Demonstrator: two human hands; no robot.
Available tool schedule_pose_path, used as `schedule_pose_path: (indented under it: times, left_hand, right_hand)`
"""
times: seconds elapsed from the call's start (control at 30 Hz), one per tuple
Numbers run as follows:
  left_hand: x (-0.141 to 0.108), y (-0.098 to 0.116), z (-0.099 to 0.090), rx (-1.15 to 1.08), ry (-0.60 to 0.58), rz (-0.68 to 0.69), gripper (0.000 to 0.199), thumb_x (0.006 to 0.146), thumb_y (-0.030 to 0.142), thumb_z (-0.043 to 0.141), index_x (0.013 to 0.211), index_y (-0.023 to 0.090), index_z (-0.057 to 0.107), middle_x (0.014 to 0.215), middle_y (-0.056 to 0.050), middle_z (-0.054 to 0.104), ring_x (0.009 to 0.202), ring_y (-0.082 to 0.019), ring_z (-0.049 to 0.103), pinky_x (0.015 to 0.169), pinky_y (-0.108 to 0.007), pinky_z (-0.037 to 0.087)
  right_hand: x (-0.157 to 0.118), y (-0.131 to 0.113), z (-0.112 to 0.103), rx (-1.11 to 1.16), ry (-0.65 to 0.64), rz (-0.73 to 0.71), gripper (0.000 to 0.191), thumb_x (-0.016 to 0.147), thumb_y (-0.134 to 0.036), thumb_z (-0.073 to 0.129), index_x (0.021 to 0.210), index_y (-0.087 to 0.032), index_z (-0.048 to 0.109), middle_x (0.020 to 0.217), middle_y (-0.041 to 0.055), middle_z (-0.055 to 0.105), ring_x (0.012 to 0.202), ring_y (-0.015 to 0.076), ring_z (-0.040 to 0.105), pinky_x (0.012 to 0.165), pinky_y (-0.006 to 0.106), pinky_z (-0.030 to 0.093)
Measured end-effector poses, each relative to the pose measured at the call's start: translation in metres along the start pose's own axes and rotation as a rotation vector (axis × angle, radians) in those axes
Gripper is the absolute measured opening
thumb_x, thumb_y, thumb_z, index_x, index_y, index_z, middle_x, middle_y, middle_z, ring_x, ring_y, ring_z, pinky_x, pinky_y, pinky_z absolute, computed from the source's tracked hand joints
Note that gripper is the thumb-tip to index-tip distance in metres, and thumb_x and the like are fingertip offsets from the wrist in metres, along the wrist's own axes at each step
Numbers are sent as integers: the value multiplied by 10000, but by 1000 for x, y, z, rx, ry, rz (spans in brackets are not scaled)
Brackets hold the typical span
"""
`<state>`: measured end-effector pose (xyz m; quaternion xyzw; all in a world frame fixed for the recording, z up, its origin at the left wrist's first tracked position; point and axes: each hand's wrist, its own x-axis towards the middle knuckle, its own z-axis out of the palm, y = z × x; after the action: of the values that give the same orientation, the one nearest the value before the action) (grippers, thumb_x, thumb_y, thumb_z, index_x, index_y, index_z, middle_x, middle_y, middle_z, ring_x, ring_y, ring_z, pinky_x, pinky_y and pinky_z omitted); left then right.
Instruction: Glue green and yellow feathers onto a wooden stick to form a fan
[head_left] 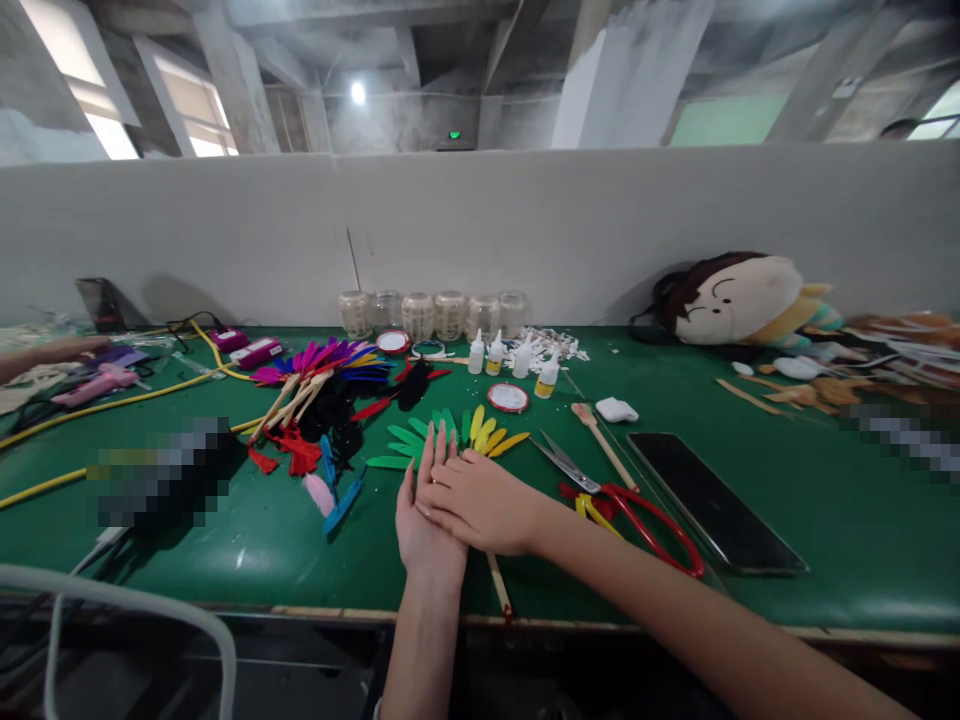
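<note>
My left hand point(431, 535) is turned palm up with its fingers stretched out, over a feather fan at the front middle of the table. Across that palm lies my right hand point(495, 500), back upward and fingers laid flat, a ring on one finger. Green feathers point(406, 437) and yellow feathers point(486, 436) spread out beyond the fingertips. A thin wooden stick point(498, 583) shows below the hands; its join with the feathers is hidden. Red-handled scissors point(651, 530) lie open to the right, with a wooden stick point(604, 447) beside them.
Small glue bottles point(547, 378) stand behind the hands, before a row of glass jars point(450, 316). Feathered fans point(319, 365) lie at left near a yellow cable point(165, 392). A dark phone point(712, 503) and a plush doll point(739, 303) are at right. Another person's hand point(56, 352) reaches in far left.
</note>
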<state>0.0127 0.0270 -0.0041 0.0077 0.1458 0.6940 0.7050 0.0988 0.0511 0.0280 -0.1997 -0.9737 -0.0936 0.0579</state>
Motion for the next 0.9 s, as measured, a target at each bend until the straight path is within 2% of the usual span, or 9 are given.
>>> schedule_pose_path:
  times: [0.1, 0.27, 0.47, 0.63, 0.9]
  left_hand:
    - [-1, 0, -2, -34, 21, -10, 490, 866, 311, 229, 1327, 189, 338, 1391, -43, 342, 1255, -174, 334, 1071, -337, 195]
    - [-3, 1, -4, -76, 43, -8, 480, 856, 342, 282, 1299, 191, 392, 1378, -51, 364, 1246, -191, 350, 1061, -336, 218]
    - [-5, 2, -3, -119, -25, -6, 493, 853, 385, 298, 1290, 183, 405, 1370, -54, 377, 1241, -197, 359, 1045, -340, 252]
    - [-7, 3, -4, -158, -92, -21, 500, 857, 403, 295, 1287, 173, 407, 1367, -56, 380, 1243, -206, 355, 1042, -351, 256]
    - [-5, 1, -7, -162, -49, 38, 474, 860, 375, 306, 1271, 173, 424, 1337, -64, 423, 1219, -202, 390, 1031, -357, 273]
  right_hand:
    - [2, -2, 1, -14, -12, 28, 273, 894, -312, 353, 886, -181, 592, 873, 49, 604, 779, 173, 487, 640, 317, 276]
    - [4, -5, 1, -69, -33, -2, 232, 886, -267, 372, 857, -180, 585, 885, 52, 613, 778, 172, 504, 643, 313, 287]
    - [3, -3, -1, -155, -15, -69, 229, 871, -184, 372, 874, -184, 601, 925, 73, 627, 781, 169, 528, 662, 307, 308]
    - [1, -3, -7, -168, 21, -12, 242, 862, -238, 389, 871, -149, 614, 829, 81, 641, 750, 197, 527, 682, 334, 311]
    - [1, -7, -6, -151, -36, -18, 208, 846, -206, 418, 860, -128, 610, 813, 96, 650, 734, 195, 556, 671, 320, 324]
